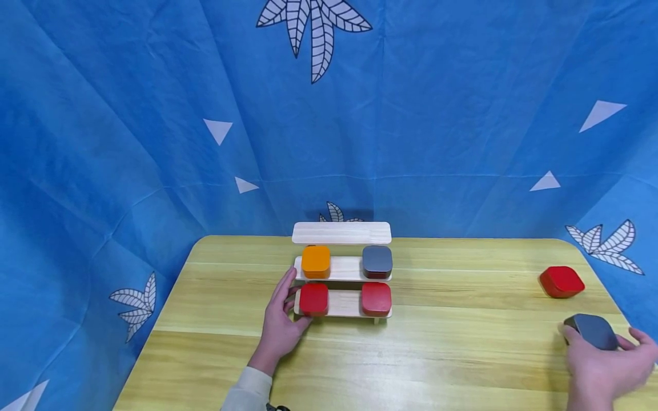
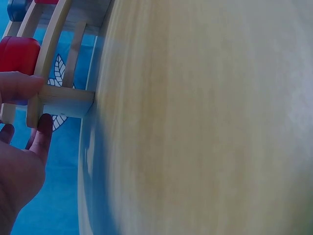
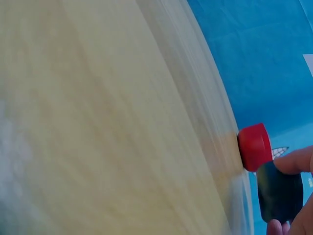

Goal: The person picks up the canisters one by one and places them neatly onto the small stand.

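A small three-tier wooden rack (image 1: 343, 305) stands near the table's back edge. My left hand (image 1: 281, 325) holds its left end; in the left wrist view the thumb and a finger lie on either side of a shelf end (image 2: 34, 111). On the bottom tier sit two red rounded-square blocks, one left (image 1: 313, 299) and one right (image 1: 376, 299). The middle tier carries an orange block (image 1: 316, 262) and a grey block (image 1: 377, 262). At the far right, my right hand (image 1: 609, 362) grips a dark grey rounded block (image 1: 591, 331) between thumb and fingers, apparently off the table.
Another red block (image 1: 562, 282) lies on the table by the right edge, just beyond my right hand. The rack's top tier (image 1: 341, 233) bears no block. A blue patterned cloth (image 1: 437, 114) hangs behind and at both sides of the wooden table (image 1: 462, 342).
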Available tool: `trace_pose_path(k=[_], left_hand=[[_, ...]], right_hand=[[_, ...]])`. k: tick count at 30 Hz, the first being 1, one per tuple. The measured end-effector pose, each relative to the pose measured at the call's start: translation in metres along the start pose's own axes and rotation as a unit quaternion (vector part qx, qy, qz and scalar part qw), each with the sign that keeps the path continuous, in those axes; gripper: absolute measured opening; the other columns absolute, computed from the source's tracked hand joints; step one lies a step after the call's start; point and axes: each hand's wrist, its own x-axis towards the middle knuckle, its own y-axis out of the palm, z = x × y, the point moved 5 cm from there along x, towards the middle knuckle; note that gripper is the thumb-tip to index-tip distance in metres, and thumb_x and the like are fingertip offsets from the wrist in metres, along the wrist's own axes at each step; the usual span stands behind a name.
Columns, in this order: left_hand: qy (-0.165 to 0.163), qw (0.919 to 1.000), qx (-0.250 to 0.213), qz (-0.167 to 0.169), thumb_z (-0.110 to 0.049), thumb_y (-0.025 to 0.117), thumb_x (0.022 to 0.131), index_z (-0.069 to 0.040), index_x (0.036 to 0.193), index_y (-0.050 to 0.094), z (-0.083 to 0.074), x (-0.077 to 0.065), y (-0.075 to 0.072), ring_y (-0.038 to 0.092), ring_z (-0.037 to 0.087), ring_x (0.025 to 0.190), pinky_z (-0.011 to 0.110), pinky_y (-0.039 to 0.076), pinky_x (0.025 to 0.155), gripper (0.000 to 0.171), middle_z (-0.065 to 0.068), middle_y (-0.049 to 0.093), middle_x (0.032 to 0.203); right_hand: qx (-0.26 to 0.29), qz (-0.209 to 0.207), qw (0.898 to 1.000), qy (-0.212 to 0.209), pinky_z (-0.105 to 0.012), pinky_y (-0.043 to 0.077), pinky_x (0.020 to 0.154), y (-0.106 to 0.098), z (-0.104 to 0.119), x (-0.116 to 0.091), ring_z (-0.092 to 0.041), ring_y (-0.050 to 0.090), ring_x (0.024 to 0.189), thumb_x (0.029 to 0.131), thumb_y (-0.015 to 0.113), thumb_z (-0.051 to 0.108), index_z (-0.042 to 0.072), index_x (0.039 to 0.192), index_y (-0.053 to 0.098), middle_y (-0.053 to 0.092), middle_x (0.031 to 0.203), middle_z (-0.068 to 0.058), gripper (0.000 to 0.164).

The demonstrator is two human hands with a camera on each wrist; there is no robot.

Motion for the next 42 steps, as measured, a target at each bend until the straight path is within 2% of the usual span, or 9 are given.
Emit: trace_pose_path(k=[4, 7, 11, 15, 19, 27, 34, 42], left_hand=[[0.003, 1.0, -0.001, -0.002, 0.022, 0.075, 0.073, -0.003, 0.155, 0.032, 0.001, 0.0, 0.0, 0.047, 0.04, 0.127, 0.053, 0.045, 0.102, 0.096, 0.01, 0.028, 0.16], [0.0, 1.0, -0.002, -0.001, 0.022, 0.075, 0.073, -0.004, 0.155, 0.032, 0.002, 0.0, 0.0, 0.047, 0.041, 0.128, 0.053, 0.044, 0.102, 0.096, 0.01, 0.028, 0.16], [-0.003, 1.0, -0.004, -0.001, 0.023, 0.074, 0.073, -0.004, 0.155, 0.032, 0.004, 0.0, 0.001, 0.046, 0.043, 0.129, 0.053, 0.044, 0.102, 0.096, 0.01, 0.028, 0.16], [0.0, 1.0, -0.003, -0.001, 0.022, 0.074, 0.073, -0.004, 0.155, 0.032, 0.005, 0.0, 0.001, 0.046, 0.044, 0.129, 0.054, 0.044, 0.102, 0.096, 0.01, 0.028, 0.16], [0.007, 1.0, -0.005, -0.002, 0.023, 0.074, 0.073, -0.004, 0.155, 0.032, 0.005, -0.001, 0.001, 0.046, 0.043, 0.128, 0.054, 0.044, 0.102, 0.096, 0.011, 0.028, 0.16], [-0.008, 0.9999, -0.008, -0.002, 0.022, 0.074, 0.075, -0.01, 0.156, 0.032, 0.009, 0.0, 0.001, 0.045, 0.037, 0.131, 0.049, 0.043, 0.104, 0.097, 0.003, 0.027, 0.161], [0.005, 1.0, 0.003, -0.003, 0.021, 0.075, 0.073, -0.005, 0.155, 0.032, 0.004, 0.0, 0.0, 0.047, 0.041, 0.128, 0.053, 0.044, 0.102, 0.096, 0.01, 0.028, 0.16], [0.004, 1.0, 0.005, 0.0, 0.021, 0.075, 0.074, -0.004, 0.155, 0.031, 0.001, 0.001, 0.0, 0.047, 0.042, 0.128, 0.052, 0.044, 0.102, 0.096, 0.01, 0.028, 0.16]], right_hand=[[0.003, -0.005, 1.0, -0.021, -0.033, 0.022, 0.117, 0.002, 0.003, -0.001, -0.019, 0.018, 0.147, 0.085, 0.076, 0.037, 0.042, 0.153, 0.022, 0.033, 0.136, 0.02, 0.087], [-0.003, -0.002, 1.0, -0.023, -0.035, 0.025, 0.116, 0.004, 0.005, -0.002, -0.019, 0.016, 0.148, 0.086, 0.074, 0.041, 0.044, 0.153, 0.021, 0.033, 0.141, 0.018, 0.086], [0.014, 0.001, 1.0, -0.025, -0.031, 0.03, 0.113, 0.005, 0.009, -0.006, -0.016, 0.02, 0.145, 0.083, 0.077, 0.041, 0.045, 0.151, 0.023, 0.036, 0.137, 0.02, 0.087], [0.031, 0.001, 0.999, -0.031, -0.024, 0.035, 0.106, 0.004, 0.013, -0.011, -0.005, 0.032, 0.126, 0.08, 0.081, 0.038, 0.046, 0.149, 0.027, 0.038, 0.129, 0.023, 0.088], [0.033, 0.005, 0.999, -0.035, -0.023, 0.037, 0.101, 0.005, 0.017, -0.018, 0.002, 0.029, 0.112, 0.08, 0.081, 0.037, 0.046, 0.149, 0.028, 0.038, 0.13, 0.023, 0.088], [0.037, 0.008, 0.997, -0.063, -0.022, 0.038, 0.095, 0.007, 0.026, -0.025, 0.002, 0.032, 0.107, 0.08, 0.082, 0.034, 0.044, 0.149, 0.029, 0.04, 0.129, 0.022, 0.087], [0.029, 0.002, 0.995, -0.091, -0.022, 0.038, 0.091, 0.008, 0.033, -0.032, 0.002, 0.032, 0.104, 0.081, 0.081, 0.032, 0.043, 0.148, 0.03, 0.041, 0.127, 0.021, 0.085], [0.026, 0.007, 0.995, -0.094, -0.022, 0.038, 0.085, 0.011, 0.043, -0.04, 0.001, 0.031, 0.108, 0.082, 0.081, 0.034, 0.043, 0.149, 0.029, 0.042, 0.135, 0.019, 0.085]])
